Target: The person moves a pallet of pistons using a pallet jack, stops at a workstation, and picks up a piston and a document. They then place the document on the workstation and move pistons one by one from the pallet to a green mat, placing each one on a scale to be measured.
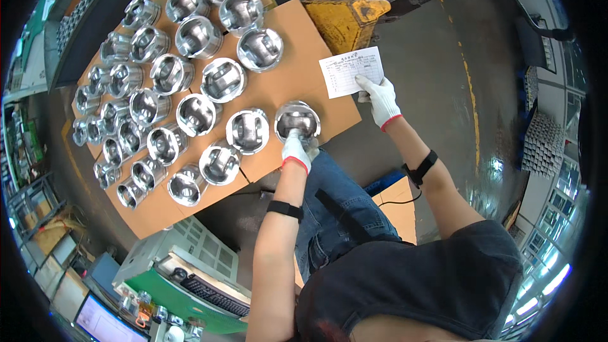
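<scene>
1. On the near edge of the brown cardboard (307,44), I see one shiny metal piston (297,118), right by the left hand (296,149).
2. I see the left hand in a white glove with a red cuff. It pinches the near side of that piston, with the thumb over the rim and the other fingers partly hidden. I cannot tell if the piston is lifted or just sits there.
3. I see the right hand (381,99) off to the right, in the same kind of glove. It pinches a white paper (342,81), with the thumb on top. The paper has lines and some dark marks, and it is near the right edge of the cardboard.
4. I see many other pistons (224,80) in rough rows, up and to the left. They look like shiny cups with their open sides showing.
5. Past the paper, I see a yellow metal part (345,22) of a cart, with a black bar beside it.
6. Each forearm has a black band (285,209) around it. Below the hands I see blue jeans (342,209) and a dark shirt (405,285).
7. Down on the left, I see a keyboard (212,292) on a desk and a lit screen (109,324).
</scene>
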{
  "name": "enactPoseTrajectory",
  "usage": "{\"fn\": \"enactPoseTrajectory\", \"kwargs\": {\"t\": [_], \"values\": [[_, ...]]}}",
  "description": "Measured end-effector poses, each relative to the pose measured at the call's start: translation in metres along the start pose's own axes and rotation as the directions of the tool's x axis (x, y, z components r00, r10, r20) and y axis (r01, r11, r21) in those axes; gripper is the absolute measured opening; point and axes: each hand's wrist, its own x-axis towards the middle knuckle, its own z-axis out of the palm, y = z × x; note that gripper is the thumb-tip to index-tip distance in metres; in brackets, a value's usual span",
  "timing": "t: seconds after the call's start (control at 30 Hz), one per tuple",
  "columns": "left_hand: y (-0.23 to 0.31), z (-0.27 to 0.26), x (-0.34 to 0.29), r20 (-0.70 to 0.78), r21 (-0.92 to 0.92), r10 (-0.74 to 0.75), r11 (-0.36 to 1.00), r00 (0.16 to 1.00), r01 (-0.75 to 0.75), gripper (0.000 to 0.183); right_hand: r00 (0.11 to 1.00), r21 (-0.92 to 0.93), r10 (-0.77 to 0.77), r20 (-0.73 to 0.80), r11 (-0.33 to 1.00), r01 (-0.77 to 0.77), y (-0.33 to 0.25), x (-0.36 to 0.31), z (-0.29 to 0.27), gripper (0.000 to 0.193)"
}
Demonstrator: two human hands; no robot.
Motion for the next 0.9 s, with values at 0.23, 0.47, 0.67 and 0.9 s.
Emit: {"fn": "enactPoseTrajectory", "kwargs": {"t": [0.23, 0.47, 0.67, 0.9], "values": [[0.024, -0.009, -0.014, 0.252, 0.058, 0.048, 0.996, 0.966, -0.065, 0.051, 0.938, 0.200, -0.002, 0.346, 0.977, -0.071, -0.049, -0.049, 0.019, 0.029], [-0.004, -0.051, -0.159, 0.492, -0.450, 0.516, 0.840, 0.701, -0.303, 0.070, 0.654, 0.088, 0.084, 0.752, 0.970, -0.226, -0.079, -0.111, 0.072, 0.030], [-0.071, -0.094, -0.231, -0.158, -0.401, 0.895, 0.327, 0.417, -0.855, 0.055, 0.133, -0.336, 0.344, 0.929, 0.938, -0.084, -0.068, -0.167, 0.110, 0.029], [-0.180, -0.084, -0.257, -0.807, -0.373, 0.499, -0.012, 0.317, -0.928, 0.027, -0.217, -0.462, 0.549, 0.807, 0.817, 0.345, -0.037, -0.252, 0.125, 0.032]]}}
